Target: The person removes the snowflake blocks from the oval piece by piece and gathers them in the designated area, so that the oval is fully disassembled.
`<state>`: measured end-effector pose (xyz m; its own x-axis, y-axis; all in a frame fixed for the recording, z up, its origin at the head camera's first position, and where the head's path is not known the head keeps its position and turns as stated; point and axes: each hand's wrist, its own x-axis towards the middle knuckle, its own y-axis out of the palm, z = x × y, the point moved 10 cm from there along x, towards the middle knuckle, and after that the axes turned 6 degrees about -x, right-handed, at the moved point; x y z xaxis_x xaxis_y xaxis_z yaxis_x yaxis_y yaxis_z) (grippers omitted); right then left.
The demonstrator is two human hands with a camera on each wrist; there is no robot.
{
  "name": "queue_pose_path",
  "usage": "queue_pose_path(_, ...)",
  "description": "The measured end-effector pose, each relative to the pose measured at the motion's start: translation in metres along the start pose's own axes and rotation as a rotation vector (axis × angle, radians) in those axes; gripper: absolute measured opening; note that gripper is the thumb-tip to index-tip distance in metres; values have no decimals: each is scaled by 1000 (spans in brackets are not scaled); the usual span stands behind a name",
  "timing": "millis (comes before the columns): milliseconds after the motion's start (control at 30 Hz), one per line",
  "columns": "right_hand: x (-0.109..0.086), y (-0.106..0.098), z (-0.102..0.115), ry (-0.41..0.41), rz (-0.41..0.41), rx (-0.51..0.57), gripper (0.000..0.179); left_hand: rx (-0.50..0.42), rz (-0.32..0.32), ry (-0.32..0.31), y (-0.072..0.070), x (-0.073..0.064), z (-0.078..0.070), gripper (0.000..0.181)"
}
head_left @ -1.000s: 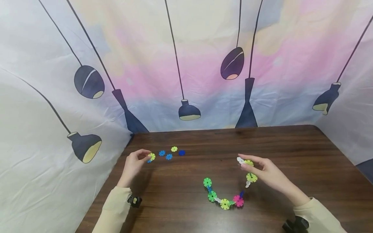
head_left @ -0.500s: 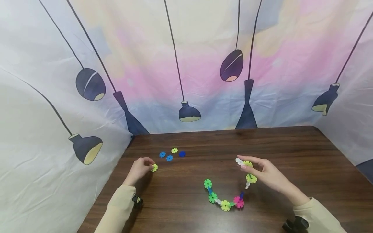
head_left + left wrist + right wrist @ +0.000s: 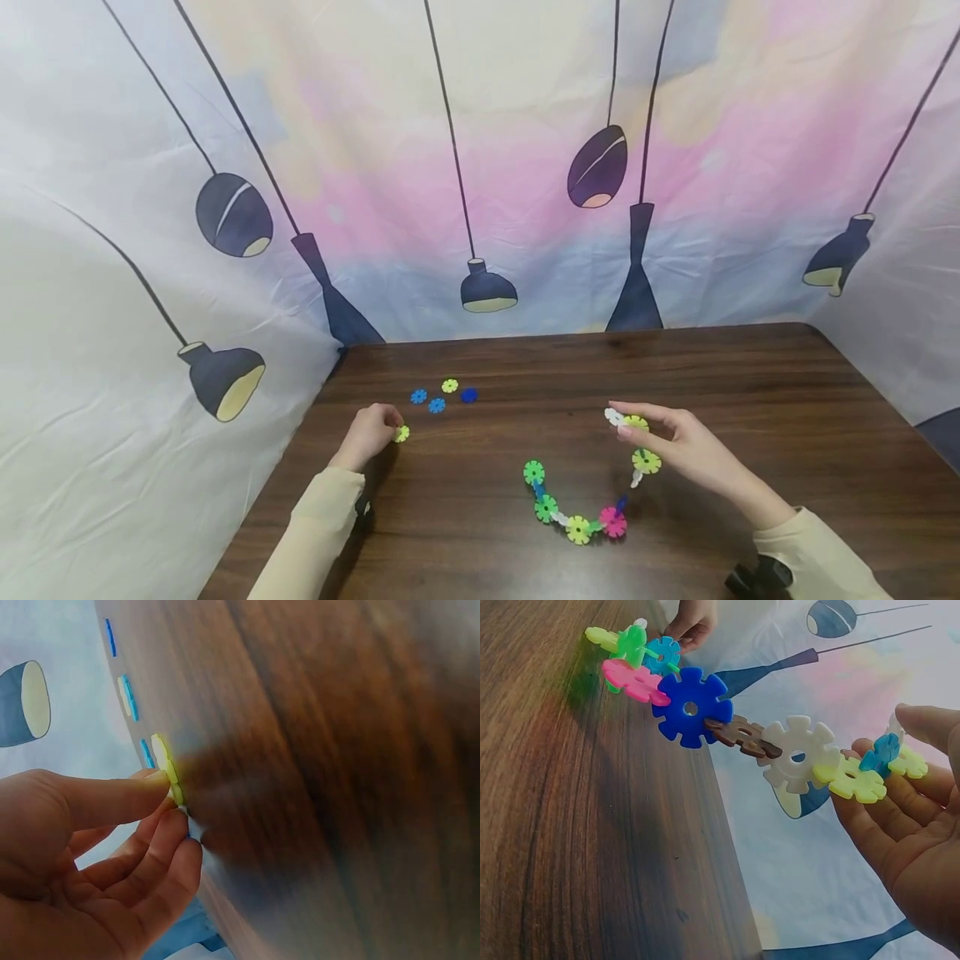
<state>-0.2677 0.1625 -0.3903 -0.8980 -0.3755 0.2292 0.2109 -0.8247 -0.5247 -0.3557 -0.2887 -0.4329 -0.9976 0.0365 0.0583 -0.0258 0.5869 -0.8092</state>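
Note:
My left hand (image 3: pixel 369 435) pinches a yellow notched plastic disc (image 3: pixel 402 433) between thumb and fingers, low over the table's left side. In the left wrist view the thumb presses on this yellow disc (image 3: pixel 166 759), seen edge-on; a sliver of blue shows behind the fingertips. My right hand (image 3: pixel 686 437) holds one end of a chain of interlocked notched discs (image 3: pixel 577 529), at its white end disc (image 3: pixel 615 417). From there the chain curves down to a green disc (image 3: pixel 534 472). Its blue disc (image 3: pixel 691 708), brown disc (image 3: pixel 744 736) and white disc (image 3: pixel 799 754) show in the right wrist view.
Loose discs lie beyond my left hand: a yellow one (image 3: pixel 450 386), a dark blue one (image 3: pixel 469 395) and two lighter blue ones, including this light blue disc (image 3: pixel 437 406). The brown wooden table (image 3: pixel 465 475) ends at a curtain (image 3: pixel 525 167) printed with lamps.
My left hand has come nearer and slightly right with the yellow disc. The blue piece beside it a second ago is out of sight in the head view. My right hand stays almost still.

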Motion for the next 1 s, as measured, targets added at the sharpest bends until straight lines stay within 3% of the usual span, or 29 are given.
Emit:
queue_pose_path(367, 3, 3, -1, -1, 1, -1, 42, 0, -19, 43, -2, 4, 0, 10)
queue_pose_path(500, 6, 5, 0, -7, 24, 10, 43, -35, -59, 79, -10, 1, -12, 5)
queue_pose_path(600, 10, 3, 3, -36, 30, 11, 43, -85, -80, 126, -13, -2, -38, 10)
queue_pose_path(733, 14, 0, 7, -65, 32, 20, 43, -148, -100, 215, -10, -8, -85, 13)
queue_pose_path(900, 17, 5, 9, -70, 62, 53, 44, -209, -134, 337, -3, -25, -143, 12)
queue_pose_path(1000, 16, 10, 12, -80, 89, 83, 44, -244, -153, 416, 2, -36, -169, 12)
